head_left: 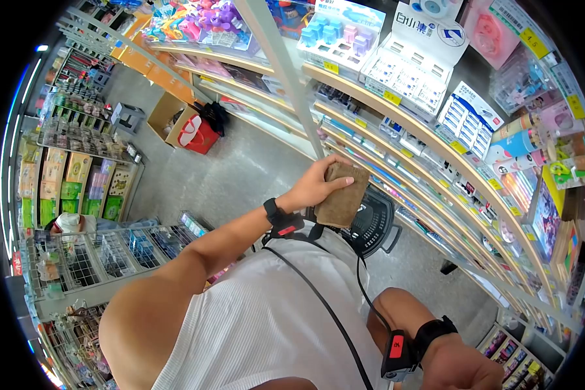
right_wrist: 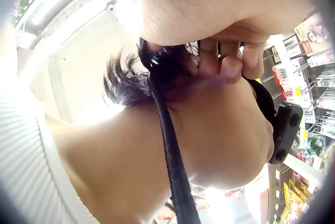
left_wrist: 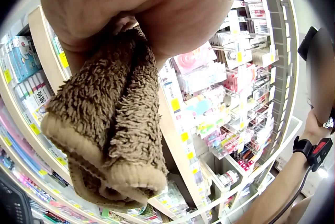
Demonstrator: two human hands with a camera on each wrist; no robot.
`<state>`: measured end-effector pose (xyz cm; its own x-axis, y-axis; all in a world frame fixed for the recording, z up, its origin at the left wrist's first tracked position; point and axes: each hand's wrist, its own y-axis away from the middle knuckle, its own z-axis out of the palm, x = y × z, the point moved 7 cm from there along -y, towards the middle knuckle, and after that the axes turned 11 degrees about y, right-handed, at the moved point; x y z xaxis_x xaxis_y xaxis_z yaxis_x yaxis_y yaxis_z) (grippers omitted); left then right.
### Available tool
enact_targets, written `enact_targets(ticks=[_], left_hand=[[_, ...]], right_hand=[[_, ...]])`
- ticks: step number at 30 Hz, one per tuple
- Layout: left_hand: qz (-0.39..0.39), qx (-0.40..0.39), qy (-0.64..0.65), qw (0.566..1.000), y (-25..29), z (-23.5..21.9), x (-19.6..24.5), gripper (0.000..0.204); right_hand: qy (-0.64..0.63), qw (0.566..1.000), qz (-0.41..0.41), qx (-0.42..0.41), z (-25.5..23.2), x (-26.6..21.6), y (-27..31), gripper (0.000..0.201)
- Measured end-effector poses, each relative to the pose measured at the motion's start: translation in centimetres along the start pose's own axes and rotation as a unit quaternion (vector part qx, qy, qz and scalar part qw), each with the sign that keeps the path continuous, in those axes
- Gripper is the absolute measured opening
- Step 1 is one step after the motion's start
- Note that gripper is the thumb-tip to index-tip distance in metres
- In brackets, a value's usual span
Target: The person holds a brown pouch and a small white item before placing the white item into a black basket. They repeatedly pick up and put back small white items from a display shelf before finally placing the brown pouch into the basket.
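My left hand (head_left: pixel 318 185) grips a folded brown cloth (head_left: pixel 344 195), the thumb lying over its face. Seen from the left wrist, the cloth (left_wrist: pixel 112 114) is fuzzy with a lighter hemmed edge, and it hangs in folds below the left hand (left_wrist: pixel 136 9). My right hand (head_left: pixel 461 367) is raised at the lower right of the head view. In the right wrist view that right hand (right_wrist: pixel 225 20) is beside the neck, its bent fingertips by the dark hair (right_wrist: pixel 128 77). I cannot tell whether these fingers pinch anything.
Shelves of small goods (head_left: pixel 403 149) curve along the right. A black stool (head_left: pixel 374 224) stands below the left hand. On the floor are an open cardboard box (head_left: pixel 166 117) and a red bag (head_left: pixel 201 135). Wire racks (head_left: pixel 97 260) line the left. A black cable (head_left: pixel 318 299) crosses the white shirt.
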<state>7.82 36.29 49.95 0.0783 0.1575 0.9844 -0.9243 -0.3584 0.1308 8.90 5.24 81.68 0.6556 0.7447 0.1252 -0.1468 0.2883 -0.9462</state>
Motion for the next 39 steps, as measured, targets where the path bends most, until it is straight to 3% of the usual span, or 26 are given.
enact_targets(ticks=[5, 8, 11, 14, 17, 19, 21, 22, 23, 25, 27, 29, 31, 35, 39], left_hand=[[-0.010, -0.001, -0.008, 1.000, 0.2, 0.4, 0.8, 0.032], [-0.006, 0.001, -0.018, 1.000, 0.2, 0.3, 0.7, 0.032], [0.001, 0.001, -0.011, 1.000, -0.1, 0.2, -0.1, 0.032], [0.000, 0.004, -0.005, 1.000, -0.2, 0.0, -0.5, 0.032], [-0.010, -0.010, 0.017, 1.000, -0.5, 0.2, -0.5, 0.032], [0.006, 0.015, -0.042, 0.999, -0.7, -0.4, -0.3, 0.033], [-0.013, 0.016, 0.025, 0.999, -0.7, -0.8, -1.4, 0.035], [-0.017, 0.016, 0.032, 0.999, -0.8, -0.9, -2.0, 0.036], [-0.019, 0.016, 0.037, 0.999, -0.8, -1.6, -2.6, 0.037], [-0.034, 0.052, 0.068, 0.996, -0.9, -3.1, -4.2, 0.041], [-0.057, 0.048, 0.129, 0.989, -0.9, -3.5, -4.4, 0.050], [-0.077, 0.035, 0.164, 0.983, -1.3, -4.0, -4.9, 0.062], [-0.098, 0.000, 0.185, 0.978, -1.6, -3.8, -4.7, 0.065], [-0.106, -0.050, 0.185, 0.976, -2.3, -4.1, -5.6, 0.068], [-0.204, -0.081, 0.214, 0.952, -2.0, -6.4, -9.1, 0.062]], right_hand=[[0.045, 0.999, -0.015, -0.004, -0.8, -1.1, 0.5, 0.020], [0.011, 1.000, -0.002, 0.005, -1.0, -0.3, -0.1, 0.019], [-0.040, 0.998, 0.027, -0.050, 0.0, 1.2, -0.2, 0.018], [-0.019, 1.000, -0.014, -0.017, -1.8, 0.5, 0.3, 0.011], [0.070, 0.997, 0.031, 0.034, -4.2, -0.5, 2.6, 0.016], [0.136, 0.981, 0.103, 0.088, -6.2, -1.2, 5.6, 0.024], [0.194, 0.943, 0.240, 0.127, -7.4, -0.6, 10.2, 0.033], [0.023, 0.934, 0.339, 0.105, -7.3, 2.4, 11.9, 0.102], [0.341, 0.793, 0.488, 0.126, -8.1, 2.9, 14.2, 0.051], [0.335, 0.796, 0.505, -0.008, -9.2, 5.4, 18.0, 0.077], [0.498, 0.673, 0.501, -0.218, -9.3, 5.2, 22.3, 0.088], [0.521, 0.591, 0.551, -0.274, -8.9, 4.4, 26.4, 0.088], [0.506, 0.573, 0.591, -0.257, -8.0, 3.9, 28.6, 0.086], [0.524, 0.567, 0.589, -0.238, -6.1, 3.5, 30.1, 0.086], [0.607, 0.515, 0.583, -0.164, -5.7, 2.9, 31.8, 0.082]])
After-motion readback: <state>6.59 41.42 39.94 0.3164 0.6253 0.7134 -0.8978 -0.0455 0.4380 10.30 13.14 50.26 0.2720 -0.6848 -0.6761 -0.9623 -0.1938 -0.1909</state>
